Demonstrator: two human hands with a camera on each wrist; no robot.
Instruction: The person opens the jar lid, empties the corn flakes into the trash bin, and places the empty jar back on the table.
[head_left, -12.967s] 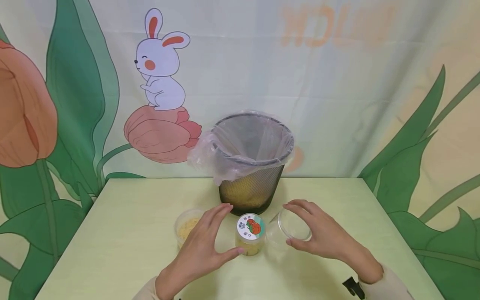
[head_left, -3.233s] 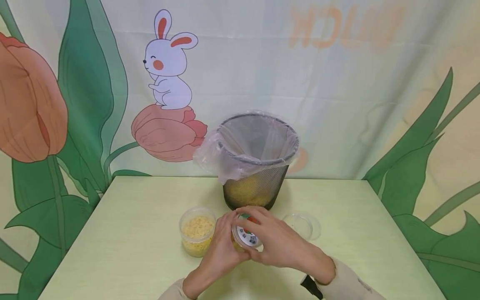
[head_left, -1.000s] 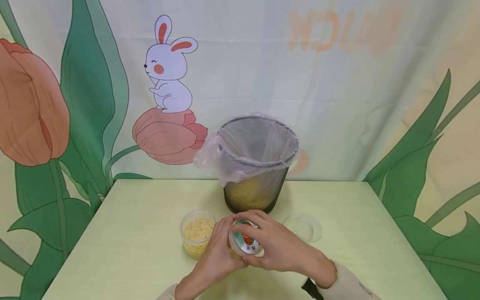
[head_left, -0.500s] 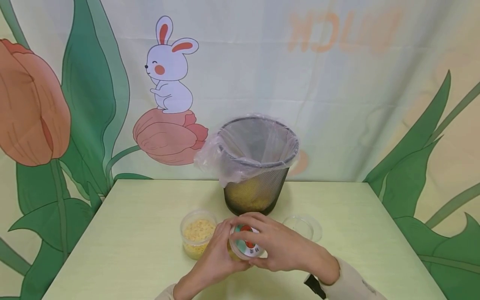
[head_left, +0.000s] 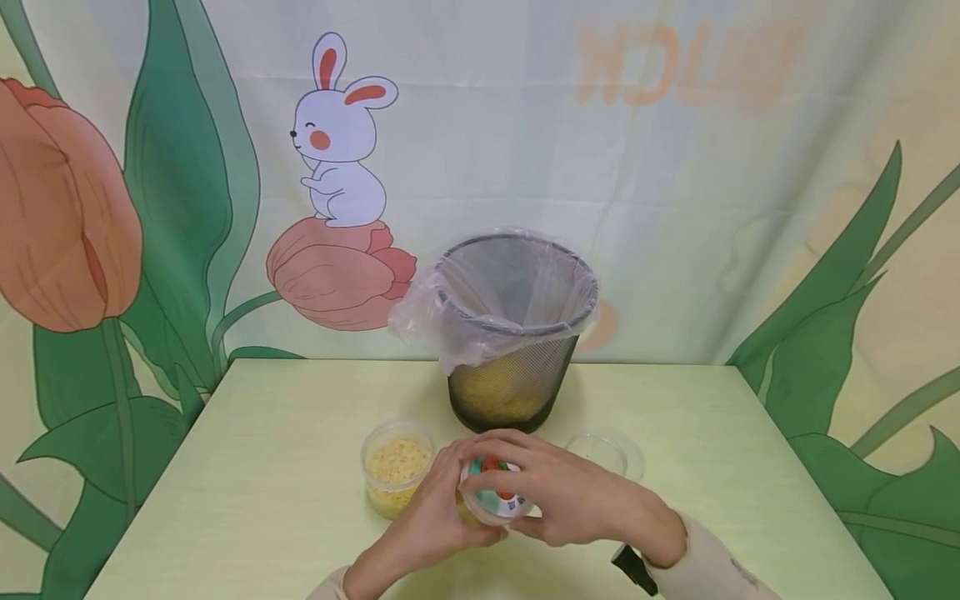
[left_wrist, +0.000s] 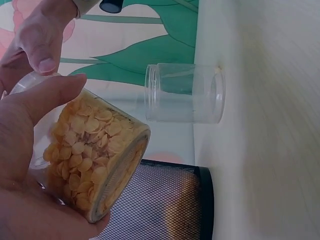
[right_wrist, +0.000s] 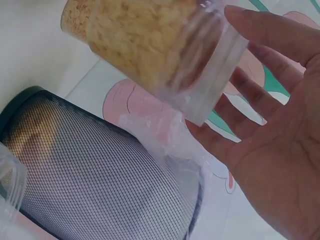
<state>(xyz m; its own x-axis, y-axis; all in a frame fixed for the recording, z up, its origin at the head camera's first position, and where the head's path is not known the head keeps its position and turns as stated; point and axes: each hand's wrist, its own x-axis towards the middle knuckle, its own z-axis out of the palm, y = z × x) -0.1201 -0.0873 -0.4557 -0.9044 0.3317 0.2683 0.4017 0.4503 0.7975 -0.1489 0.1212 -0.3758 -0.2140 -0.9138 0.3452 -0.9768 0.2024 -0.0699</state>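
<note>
My left hand (head_left: 433,521) grips a clear plastic jar (left_wrist: 92,155) of pale yellow flakes. The jar is tilted, and in the left wrist view its base shows above the table. Over its top, my right hand (head_left: 573,492) holds the lid (right_wrist: 217,82) by its edge, thumb on one side and fingers on the other. A round label with a green rim and red fruit print covers the lid's top, partly hidden by my fingers. The lid sits on the jar. In the head view, an open clear tub (head_left: 397,471) of yellow crumbs stands beside my left hand.
An uncovered clear jar (left_wrist: 185,95) stands on the table to the right, partly behind my right hand in the head view. A black mesh bin (head_left: 506,387) with a pink plastic liner (head_left: 431,317) stands just beyond my hands. A printed curtain (head_left: 660,208) hangs behind.
The jar has been lifted off the table since the oldest frame, and the right hand has left the clear jar for the lid. Lately the lid's label has turned and both hands have shifted slightly.
</note>
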